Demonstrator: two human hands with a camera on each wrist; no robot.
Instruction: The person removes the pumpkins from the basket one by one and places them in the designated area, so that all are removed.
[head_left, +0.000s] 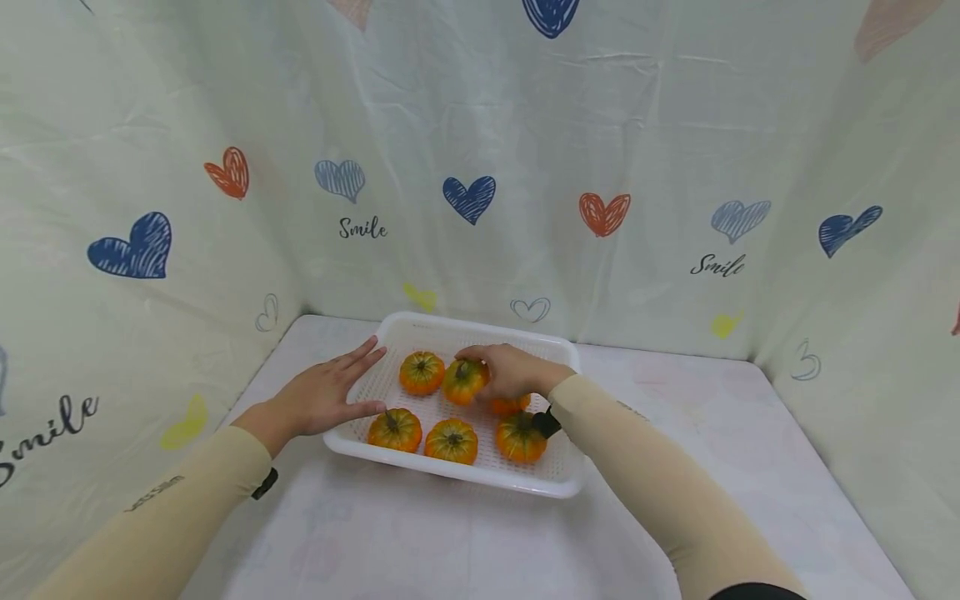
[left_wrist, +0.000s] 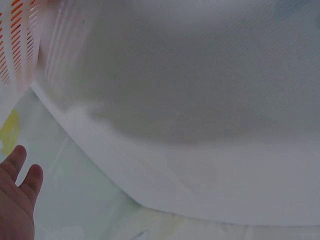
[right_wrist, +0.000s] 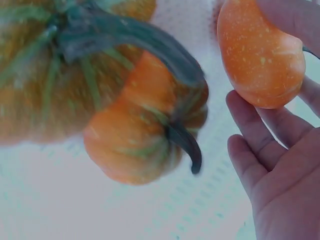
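- Head view: both forearms reach forward over the white table [head_left: 405, 542], and here comes the right hand [head_left: 517, 371] across the right end of the white perforated basket [head_left: 480, 477], fingers bent down and clamped on an orange-and-green mini pumpkin [head_left: 463, 383] inside it.
- Right wrist view backs that grip: thumb along one side, fingertips against the other; whether the pumpkin is raised off the basket floor, I cannot tell.
- Over to the left hand [head_left: 322, 398], stretched above the basket's left end, fingers straight and parted, thumb pointing at the front-left pumpkin [head_left: 394, 430]; contact there is too fine to call.
- Beside the gripped one sits the back-left pumpkin [head_left: 422, 372], with the front-middle pumpkin [head_left: 452, 442] nearer the camera, both plainly seen.
- Much is masked at right: the half-hidden pumpkin [head_left: 513, 406] peeks from under the right hand, and a black wrist device [head_left: 547, 422] overlaps the front-right pumpkin [head_left: 517, 442].
- Left wrist view catches just two fingers and some palm, the rest cut off, with slotted basket wall cropped in the top corner.
- Right wrist view again: two neighbouring pumpkins blur, the larger sliced by the left edge, the thumb by the right.
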